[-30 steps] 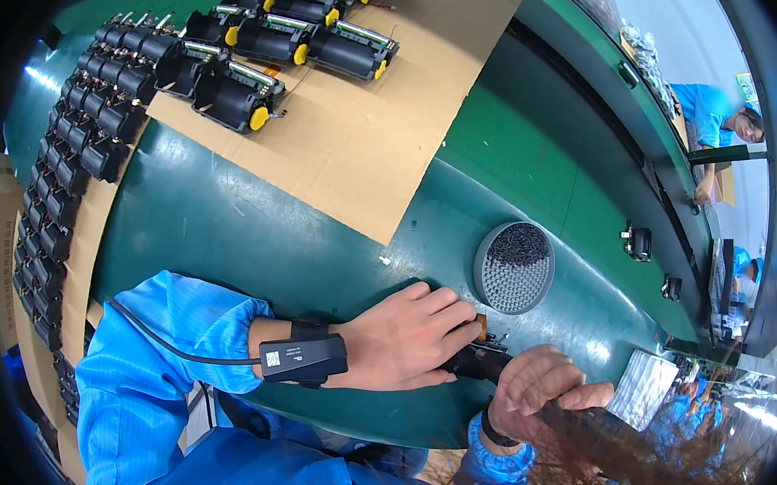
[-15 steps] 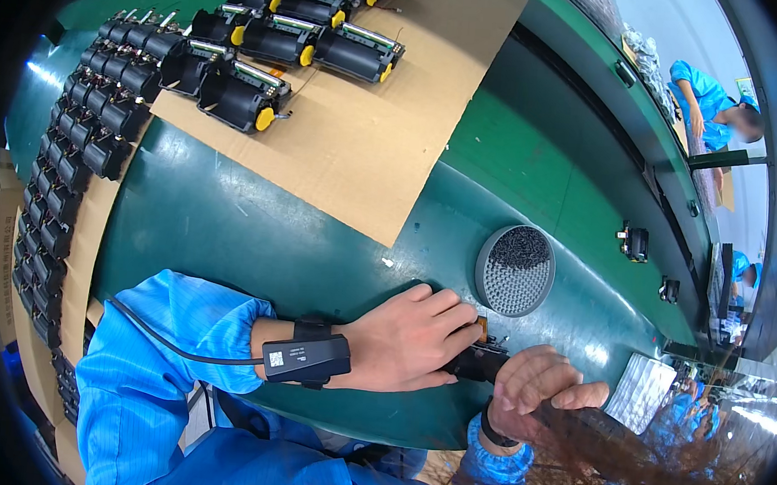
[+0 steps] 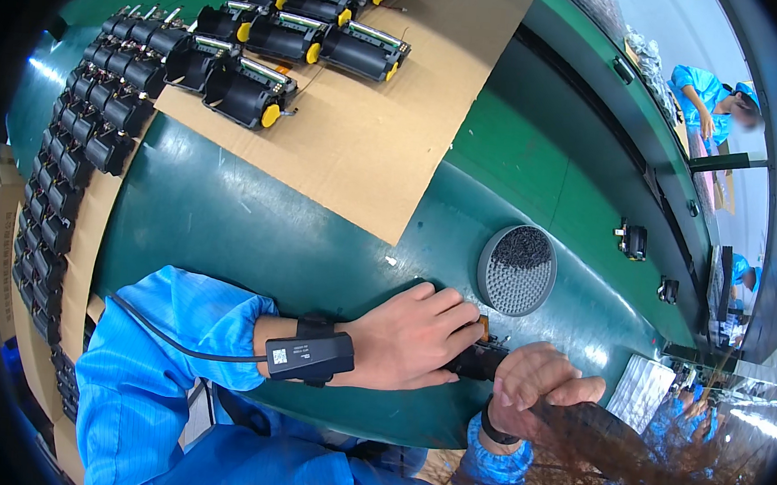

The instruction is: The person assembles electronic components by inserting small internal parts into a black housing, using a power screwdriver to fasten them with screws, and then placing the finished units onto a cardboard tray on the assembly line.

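Looks like a hold-it-steady step tbh: left hand pinches a black part near the worktop's front edge, right hand curled beside it, can't tell around what. Next move probably needs steady pressure.

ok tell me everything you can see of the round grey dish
The round grey dish is shallow with a low wall and looks like plastic. Its floor has a close, regular pattern of small dimples or holes; which is unclear. Many tiny black pieces cover the far part, leaving the near part bare. It sits upright on the green bench top, beyond the right hand and right of the cardboard sheet, touched by neither.
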A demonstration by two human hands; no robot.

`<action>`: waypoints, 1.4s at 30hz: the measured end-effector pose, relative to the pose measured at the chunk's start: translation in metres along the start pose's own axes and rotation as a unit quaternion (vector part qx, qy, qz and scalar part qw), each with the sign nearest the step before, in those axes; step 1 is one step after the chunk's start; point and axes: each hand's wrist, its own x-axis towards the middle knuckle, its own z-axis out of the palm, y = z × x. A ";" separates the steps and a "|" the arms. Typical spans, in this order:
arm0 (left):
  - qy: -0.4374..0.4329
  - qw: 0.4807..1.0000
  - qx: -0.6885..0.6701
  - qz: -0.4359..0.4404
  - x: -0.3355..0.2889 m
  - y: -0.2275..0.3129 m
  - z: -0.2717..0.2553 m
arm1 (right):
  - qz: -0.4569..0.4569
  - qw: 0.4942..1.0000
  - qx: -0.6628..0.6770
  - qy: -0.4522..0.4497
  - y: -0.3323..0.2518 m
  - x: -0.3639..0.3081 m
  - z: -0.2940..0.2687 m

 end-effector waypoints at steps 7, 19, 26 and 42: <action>0.009 1.000 -0.002 0.001 -0.001 0.000 0.001 | -0.023 0.999 0.003 -0.038 0.008 0.000 -0.005; 0.011 1.000 0.010 -0.009 0.000 0.004 0.001 | 0.038 0.991 0.074 0.102 -0.003 -0.003 -0.010; 0.023 0.999 -0.032 -0.027 -0.002 0.008 -0.004 | 0.091 0.932 -0.003 0.351 -0.055 -0.017 -0.091; 0.021 0.994 -0.104 -0.027 0.001 0.011 -0.016 | 0.495 0.557 -0.647 0.164 -0.102 -0.053 -0.186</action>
